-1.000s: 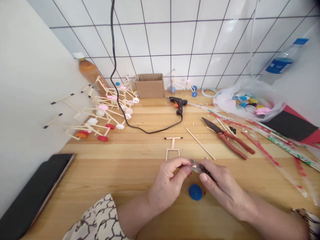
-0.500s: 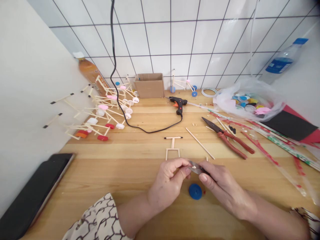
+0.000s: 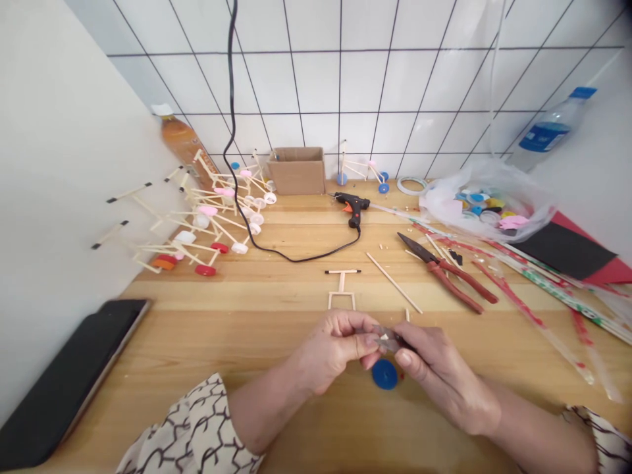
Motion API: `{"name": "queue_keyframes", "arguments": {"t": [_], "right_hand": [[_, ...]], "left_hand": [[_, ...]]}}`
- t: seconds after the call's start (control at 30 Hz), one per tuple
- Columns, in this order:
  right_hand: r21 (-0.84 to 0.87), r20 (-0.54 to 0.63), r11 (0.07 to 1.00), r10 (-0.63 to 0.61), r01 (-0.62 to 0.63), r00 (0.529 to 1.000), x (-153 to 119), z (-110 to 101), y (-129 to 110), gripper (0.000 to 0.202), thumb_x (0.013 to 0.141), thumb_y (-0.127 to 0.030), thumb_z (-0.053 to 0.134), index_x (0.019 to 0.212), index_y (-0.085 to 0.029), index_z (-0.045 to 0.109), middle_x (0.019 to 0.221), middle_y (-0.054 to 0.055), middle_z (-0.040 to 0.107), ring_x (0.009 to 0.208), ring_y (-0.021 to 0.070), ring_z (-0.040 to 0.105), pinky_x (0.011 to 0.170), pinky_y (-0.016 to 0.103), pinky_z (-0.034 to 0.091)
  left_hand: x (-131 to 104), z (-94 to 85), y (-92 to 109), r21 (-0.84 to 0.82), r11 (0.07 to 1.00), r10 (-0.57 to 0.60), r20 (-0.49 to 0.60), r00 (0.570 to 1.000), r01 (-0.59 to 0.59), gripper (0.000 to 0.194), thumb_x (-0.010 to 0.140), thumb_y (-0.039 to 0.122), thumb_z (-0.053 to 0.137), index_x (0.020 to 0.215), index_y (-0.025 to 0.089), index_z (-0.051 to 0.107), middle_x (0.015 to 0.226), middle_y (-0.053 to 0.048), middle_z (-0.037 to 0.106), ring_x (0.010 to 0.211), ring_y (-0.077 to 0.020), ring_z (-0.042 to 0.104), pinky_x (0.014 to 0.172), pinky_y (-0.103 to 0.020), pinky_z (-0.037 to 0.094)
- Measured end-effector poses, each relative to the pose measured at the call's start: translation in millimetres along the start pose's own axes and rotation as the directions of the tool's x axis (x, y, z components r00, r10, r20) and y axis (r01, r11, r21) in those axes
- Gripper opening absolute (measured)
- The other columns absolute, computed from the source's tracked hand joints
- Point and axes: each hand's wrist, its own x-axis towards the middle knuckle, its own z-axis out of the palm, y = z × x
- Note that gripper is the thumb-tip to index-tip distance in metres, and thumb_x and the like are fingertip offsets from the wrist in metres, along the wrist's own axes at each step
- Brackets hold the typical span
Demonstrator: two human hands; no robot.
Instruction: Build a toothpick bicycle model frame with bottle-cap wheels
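Metal cutting tool with a dark handle (image 3: 390,344): located just beyond the flat, round blue plastic disc (image 3: 384,374), raised above the pale wooden tabletop (image 3: 247,336). Right hand (image 3: 444,375): closed around the handle. Left hand (image 3: 340,349): thumb and fingers narrowed to a pinch at the metal end; whether they grip the metal or a small part is hidden. A small pale chip (image 3: 384,337) shows against the metal.

Handling (judged): light, stiff, smooth metal, possibly slippery at the fingertips; edges likely sharp. Take hold by the dark handle and keep fingertips off the edges. The chip appears light and easily dropped.

Farther beyond the disc lie the pale wooden frame with a black-tipped crossbar (image 3: 342,282) and, to its right, a thin, straight wooden stick (image 3: 394,283). Both look light; the frame's joints may be fragile.
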Motion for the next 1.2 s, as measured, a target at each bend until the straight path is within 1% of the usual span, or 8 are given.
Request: {"name": "queue_keyframes", "arguments": {"t": [0.2, 0.3, 0.4, 0.5, 0.67, 0.97, 1.1, 1.2], "right_hand": [[-0.067, -0.083, 0.995, 0.07, -0.075, 0.994, 2.8, -0.6, 6.2, 0.034, 0.096, -0.043, 0.03, 0.08, -0.019, 0.049, 0.062, -0.001, 0.054, 0.057, 0.0126, 0.051, 0.054, 0.024, 0.039], [-0.054, -0.078, 0.995, 0.074, -0.079, 0.994, 2.8, 1.6, 6.1, 0.035, 0.096, -0.045, 0.028, 0.084, -0.019, 0.049, 0.066, 0.001, 0.055, 0.06, 0.0136, 0.052, 0.056, 0.024, 0.04], [-0.053, -0.083, 0.997, 0.049, -0.054, 0.995, 2.3, 3.1, 3.4, 0.036, 0.095, -0.045, 0.029, 0.083, -0.019, 0.05, 0.066, -0.001, 0.051, 0.058, 0.0126, 0.049, 0.054, 0.024, 0.038], [-0.054, -0.081, 0.998, 0.032, -0.036, 0.996, 1.5, 2.7, -0.1, 0.037, 0.095, -0.045, 0.029, 0.08, -0.019, 0.051, 0.064, -0.002, 0.048, 0.055, 0.0118, 0.046, 0.053, 0.024, 0.036], [-0.04, -0.008, 0.999, 0.036, -0.036, 0.999, -0.6, -1.2, -4.7, 0.042, 0.095, -0.047, 0.027, 0.081, -0.017, 0.053, 0.064, 0.0, 0.05, 0.056, 0.0125, 0.047, 0.053, 0.025, 0.035], [-0.004, 0.02, 0.997, -0.075, 0.075, 0.997, -7.4, 4.1, -0.2, 0.041, 0.095, -0.046, 0.027, 0.079, -0.018, 0.052, 0.064, 0.0, 0.051, 0.055, 0.0125, 0.045, 0.053, 0.026, 0.032], [0.024, -0.002, 0.999, -0.029, 0.029, 1.0, -3.2, 1.9, 1.8, 0.039, 0.095, -0.044, 0.029, 0.083, -0.017, 0.054, 0.066, 0.001, 0.053, 0.057, 0.0126, 0.048, 0.054, 0.025, 0.035], [0.021, -0.036, 0.999, 0.04, -0.039, 0.999, 0.8, -0.9, 4.8, 0.035, 0.095, -0.042, 0.031, 0.088, -0.017, 0.054, 0.069, 0.001, 0.055, 0.062, 0.0133, 0.051, 0.058, 0.024, 0.038]], "left_hand": [[-4.8, 9.5, 6.5, 0.481, 0.858, 0.304, -0.199, 0.932, -0.177, 0.008, 0.079, 0.022, 0.057, 0.079, 0.016, 0.063, 0.077, -0.003, 0.066, 0.074, -0.0145, 0.059, 0.071, -0.025, 0.045], [-8.5, 10.3, 4.2, 0.682, 0.673, 0.485, -0.114, 0.867, -0.287, 0.011, 0.082, 0.017, 0.053, 0.079, 0.016, 0.063, 0.077, -0.003, 0.067, 0.071, -0.0135, 0.059, 0.069, -0.023, 0.044], [-11.5, 10.1, 2.4, 0.745, 0.576, 0.53, -0.028, 0.847, -0.336, 0.015, 0.084, 0.015, 0.049, 0.078, 0.015, 0.063, 0.071, -0.002, 0.064, 0.064, -0.0118, 0.055, 0.063, -0.021, 0.042], [-13.9, 11.0, 5.3, 0.668, 0.692, 0.425, -0.071, 0.902, -0.273, 0.018, 0.083, 0.016, 0.049, 0.069, 0.015, 0.06, 0.058, 0.001, 0.055, 0.054, -0.0096, 0.048, 0.054, -0.02, 0.038], [-12.8, 7.7, 10.2, 0.294, 0.95, 0.136, -0.074, 0.988, -0.109, 0.024, 0.076, 0.027, 0.058, 0.056, 0.014, 0.056, 0.051, 0.002, 0.052, 0.049, -0.0079, 0.044, 0.051, -0.02, 0.034], [-6.0, -1.4, 4.3, -0.163, 0.978, -0.11, 0.136, 0.985, 0.132, 0.038, 0.052, 0.045, 0.081, 0.054, 0.013, 0.062, 0.043, 0.002, 0.055, 0.035, -0.0054, 0.042, 0.039, -0.019, 0.029], [-2.9, 0.3, 4.9, -0.094, 0.994, -0.056, 0.087, 0.995, 0.064, 0.032, 0.06, 0.041, 0.077, 0.059, 0.013, 0.061, 0.043, 0.003, 0.054, 0.039, -0.0065, 0.044, 0.045, -0.02, 0.037], [-3.6, 3.2, 3.4, 0.312, 0.934, 0.215, -0.106, 0.971, -0.173, 0.014, 0.078, 0.028, 0.062, 0.073, 0.014, 0.065, 0.059, 0.0, 0.062, 0.058, -0.0107, 0.055, 0.059, -0.022, 0.043]]}}
